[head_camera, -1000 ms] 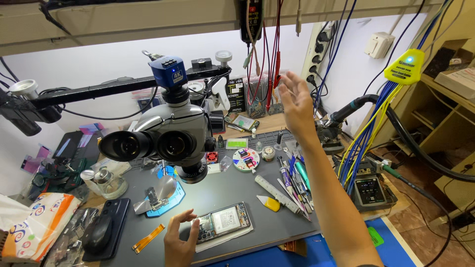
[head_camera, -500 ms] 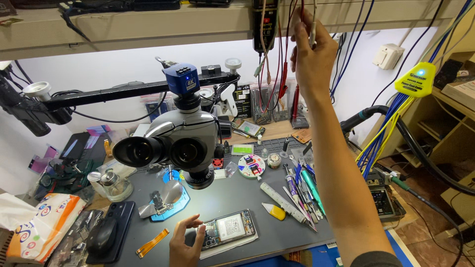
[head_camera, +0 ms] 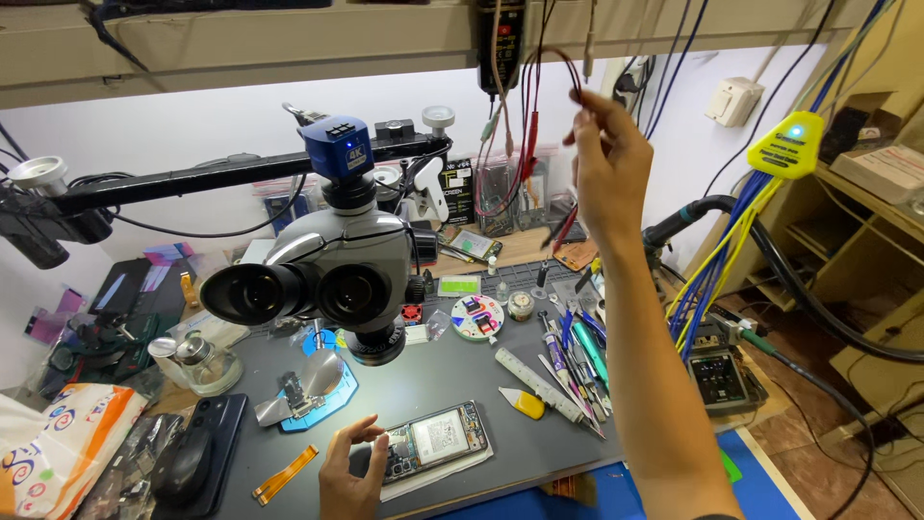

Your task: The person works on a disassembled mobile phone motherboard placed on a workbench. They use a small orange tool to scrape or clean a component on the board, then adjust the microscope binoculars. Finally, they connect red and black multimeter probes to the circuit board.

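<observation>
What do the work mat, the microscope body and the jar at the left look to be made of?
The work mat looks like matte grey rubber or silicone: dull and flat, with no glare. The microscope body seems to be painted metal or hard plastic, with a smooth silver-grey sheen. The jar looks like clear glass with a shiny metal cap, though clear plastic is possible.

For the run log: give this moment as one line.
left hand: steadies opened phone on grey mat | right hand: raised, pinching hanging red lead | microscope: left of the raised arm
</observation>
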